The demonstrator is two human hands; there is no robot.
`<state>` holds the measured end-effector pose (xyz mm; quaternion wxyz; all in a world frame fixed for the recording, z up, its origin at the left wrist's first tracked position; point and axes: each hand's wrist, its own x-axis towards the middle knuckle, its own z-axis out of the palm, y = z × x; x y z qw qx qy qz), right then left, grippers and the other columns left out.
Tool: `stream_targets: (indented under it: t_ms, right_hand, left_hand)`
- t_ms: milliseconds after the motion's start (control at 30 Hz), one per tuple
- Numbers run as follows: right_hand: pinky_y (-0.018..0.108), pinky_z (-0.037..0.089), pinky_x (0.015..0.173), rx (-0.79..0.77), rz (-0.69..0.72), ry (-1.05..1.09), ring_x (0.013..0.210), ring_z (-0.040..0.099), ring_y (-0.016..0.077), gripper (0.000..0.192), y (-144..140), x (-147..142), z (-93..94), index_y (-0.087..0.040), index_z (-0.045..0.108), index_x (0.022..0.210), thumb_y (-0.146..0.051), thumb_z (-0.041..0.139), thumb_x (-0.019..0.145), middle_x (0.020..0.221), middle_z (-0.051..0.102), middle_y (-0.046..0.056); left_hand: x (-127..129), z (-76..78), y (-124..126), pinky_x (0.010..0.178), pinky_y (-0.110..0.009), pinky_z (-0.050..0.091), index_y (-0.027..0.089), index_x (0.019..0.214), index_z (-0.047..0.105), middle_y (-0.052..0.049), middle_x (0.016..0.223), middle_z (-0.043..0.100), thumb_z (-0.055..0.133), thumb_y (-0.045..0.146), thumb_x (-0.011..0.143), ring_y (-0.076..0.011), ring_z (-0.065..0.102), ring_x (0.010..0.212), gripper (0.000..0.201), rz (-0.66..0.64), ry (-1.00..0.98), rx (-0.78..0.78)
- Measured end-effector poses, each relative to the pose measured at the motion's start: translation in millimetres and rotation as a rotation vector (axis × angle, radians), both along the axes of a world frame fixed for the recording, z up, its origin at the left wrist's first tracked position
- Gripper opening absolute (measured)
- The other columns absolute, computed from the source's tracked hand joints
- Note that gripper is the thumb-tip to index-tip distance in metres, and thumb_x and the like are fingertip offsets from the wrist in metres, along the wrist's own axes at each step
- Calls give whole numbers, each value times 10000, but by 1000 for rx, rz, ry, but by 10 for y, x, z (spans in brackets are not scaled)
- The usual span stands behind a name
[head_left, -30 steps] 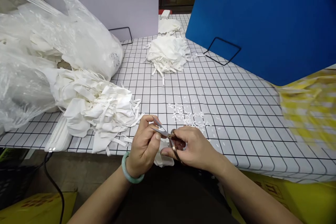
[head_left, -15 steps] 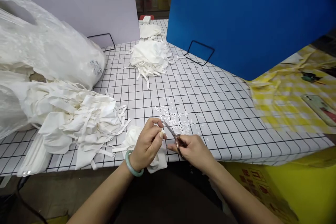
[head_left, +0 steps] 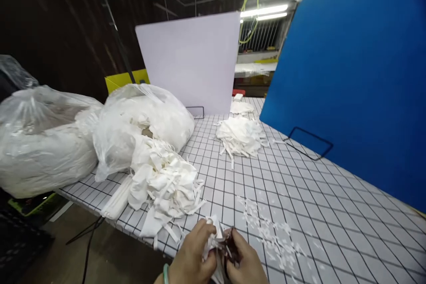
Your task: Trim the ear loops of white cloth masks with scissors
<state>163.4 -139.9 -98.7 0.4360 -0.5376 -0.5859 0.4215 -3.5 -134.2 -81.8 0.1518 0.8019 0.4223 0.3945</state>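
At the front edge of the table, my left hand (head_left: pixel 196 255) is closed on a white fabric piece (head_left: pixel 215 226) with strap-like ends. A green bangle (head_left: pixel 165 274) circles that wrist. Close against it, my right hand (head_left: pixel 245 259) has its fingers through the dark brown handles of a pair of scissors (head_left: pixel 230 248); the blades are mostly hidden by the cloth and fingers. Left of my hands lies a heap of white fabric pieces (head_left: pixel 166 182) with loose straps. Small white snippets (head_left: pixel 269 235) are scattered on the table to the right.
A second pile of white pieces (head_left: pixel 241 135) sits farther back on the checked tablecloth (head_left: pixel 213 173). Stuffed clear plastic bags (head_left: pixel 43 142) stand at left. A lilac board (head_left: pixel 189 62) and a blue board (head_left: pixel 349 88) on wire stands (head_left: pixel 311 142) rise behind.
The view has tilted up and swung left, showing more bags, the fan and the lights. My hands have come together, and the scissors are now at the fabric piece in my left hand.
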Motion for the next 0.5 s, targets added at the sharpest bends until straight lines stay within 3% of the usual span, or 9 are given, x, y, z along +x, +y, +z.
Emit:
stream_targets:
  t_ms: [100,200,267,367,433,500]
  right_hand:
    - [321,586,749,131,-30,97,794,693,220,236,406,-2,361,-195,633,1038,-334,542,870,905,705,69]
    - [319,559,698,314,-75,28,781,671,218,189,1074,193,962,-193,625,991,-327,570,869,872,695,68]
    - [321,537,674,404,-159,-55,766,656,220,206,1591,420,1336,-185,620,978,-348,579,859,865,703,76]
    - [327,479,640,476,-318,-283,740,649,244,285,2200,779,1623,-185,616,911,-451,577,817,855,716,106]
    - [347,437,607,378,-404,-507,720,654,282,373,2378,923,1579,-193,641,918,-540,560,811,846,723,134]
    - [365,412,545,165,-325,-655,617,638,307,443,2384,942,1377,-226,667,908,-636,537,801,740,718,124]
  left_hand:
    - [197,536,414,756,-355,578,252,1144,543,-59,971,616,504,5,781,-224,621,882,440,34,-133,-19]
    - [520,1112,1184,760,-364,564,200,1024,592,-61,953,593,497,35,849,-213,591,878,258,7,-186,-10]
    - [786,1357,1747,833,-410,566,175,1031,586,-92,1017,589,492,59,876,-229,592,941,215,49,-210,46]
    - [1046,1394,2260,967,-492,543,168,1131,585,-159,1239,554,524,107,897,-280,586,1119,250,103,-168,52]
    - [1007,1221,2264,992,-551,537,172,1115,623,-173,1256,571,641,156,837,-325,597,1148,278,153,-92,46]
    - [797,973,2081,970,-555,562,202,1045,669,-144,1207,633,737,207,771,-334,634,1123,282,204,-13,59]
